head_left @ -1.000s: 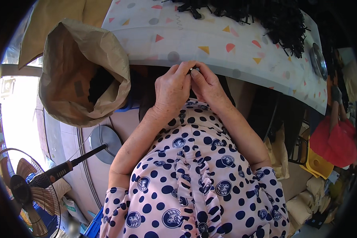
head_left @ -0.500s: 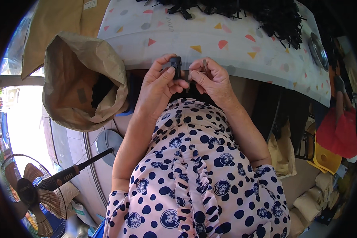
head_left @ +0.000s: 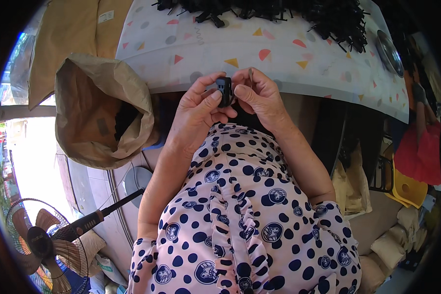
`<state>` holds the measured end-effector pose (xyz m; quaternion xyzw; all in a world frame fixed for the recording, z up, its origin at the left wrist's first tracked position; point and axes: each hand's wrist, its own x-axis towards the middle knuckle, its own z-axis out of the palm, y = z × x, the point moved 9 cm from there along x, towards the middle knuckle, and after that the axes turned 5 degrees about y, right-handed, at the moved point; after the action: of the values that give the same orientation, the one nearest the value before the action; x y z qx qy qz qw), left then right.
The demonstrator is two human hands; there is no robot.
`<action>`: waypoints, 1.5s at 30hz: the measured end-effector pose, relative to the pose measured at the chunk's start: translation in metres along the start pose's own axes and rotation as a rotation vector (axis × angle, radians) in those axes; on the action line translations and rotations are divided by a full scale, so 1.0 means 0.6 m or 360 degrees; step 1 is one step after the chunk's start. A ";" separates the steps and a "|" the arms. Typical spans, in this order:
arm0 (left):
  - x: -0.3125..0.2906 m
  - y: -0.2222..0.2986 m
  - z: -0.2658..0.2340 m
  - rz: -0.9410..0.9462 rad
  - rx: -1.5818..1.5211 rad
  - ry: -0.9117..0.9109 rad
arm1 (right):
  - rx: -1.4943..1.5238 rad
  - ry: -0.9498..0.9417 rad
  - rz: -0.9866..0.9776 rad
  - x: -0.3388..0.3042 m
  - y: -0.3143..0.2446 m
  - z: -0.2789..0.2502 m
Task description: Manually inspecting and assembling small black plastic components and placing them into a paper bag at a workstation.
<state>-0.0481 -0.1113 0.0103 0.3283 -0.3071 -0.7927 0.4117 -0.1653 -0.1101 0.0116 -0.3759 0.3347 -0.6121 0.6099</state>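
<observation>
My left hand (head_left: 201,103) grips a small black plastic part (head_left: 225,91) with slots in one face, pinched between thumb and fingers in front of the table's near edge. Close beside it, my right hand (head_left: 260,100) is closed on a thin, narrow tool that looks like a small blade (head_left: 250,77), its end sticking up past the fingers. The right thumb is against or very near the black part; exact contact cannot be made out. Across the far side of the table lies a heap of black plastic pieces (head_left: 338,24).
The table (head_left: 220,49) has a white patterned cover. At its left stands an open brown paper bag (head_left: 78,112) with something black inside. A standing fan (head_left: 44,240) is at lower left. A metal bowl (head_left: 389,54) sits at the table's right edge; a person in red (head_left: 419,152) is beyond.
The black part has turned in my left hand, so its wider slotted face now shows. My right hand has shifted slightly left, nearer to it. The whole view has moved a little.
</observation>
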 end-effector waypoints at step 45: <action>-0.134 0.238 -0.177 0.1084 0.1942 0.1400 | -0.2265 0.0214 -0.0470 0.197 -0.033 0.022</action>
<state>0.1342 -0.1329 0.0770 0.6634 -0.5772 -0.1174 0.4614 -0.1606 -0.2270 0.0416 -0.6841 0.6342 -0.3439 0.1071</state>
